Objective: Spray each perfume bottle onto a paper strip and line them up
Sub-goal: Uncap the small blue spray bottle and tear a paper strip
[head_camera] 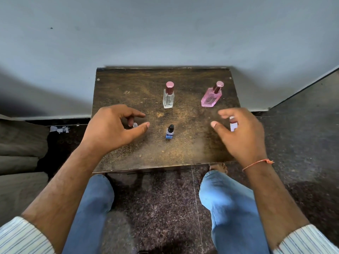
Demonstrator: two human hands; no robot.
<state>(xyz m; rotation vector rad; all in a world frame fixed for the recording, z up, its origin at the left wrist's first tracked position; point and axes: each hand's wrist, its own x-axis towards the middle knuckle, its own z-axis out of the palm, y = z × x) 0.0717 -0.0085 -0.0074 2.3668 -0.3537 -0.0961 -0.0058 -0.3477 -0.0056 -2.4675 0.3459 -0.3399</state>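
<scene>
From the head view, five small bottles stand on a dark, worn wooden bench (128, 85) set against a pale wall. At the back are a clear square bottle (168, 99) with a pink cap and, well to its right, a pink bottle (211, 98) that looks tilted from here. Nearer the person stands a small blue bottle (169, 133) with a black cap.

The left hand (113, 128) hovers with fingers curled and thumb spread around a tiny clear vial (135, 125) — not closed on it, as far as I can tell. The right hand (242, 132) is likewise released, its fingers arched over a small white bottle (233, 124) that is mostly hidden behind them; whether they touch it I cannot tell.

No paper strip is visible anywhere on the bench.

These bottles look like glass — rigid, smooth, probably slippery and breakable if tipped off the edge. The small ones should be light and easy to knock over, so I would pinch each by its body between thumb and fingers, leaving the cap free to pull off and the nozzle reachable.
</scene>
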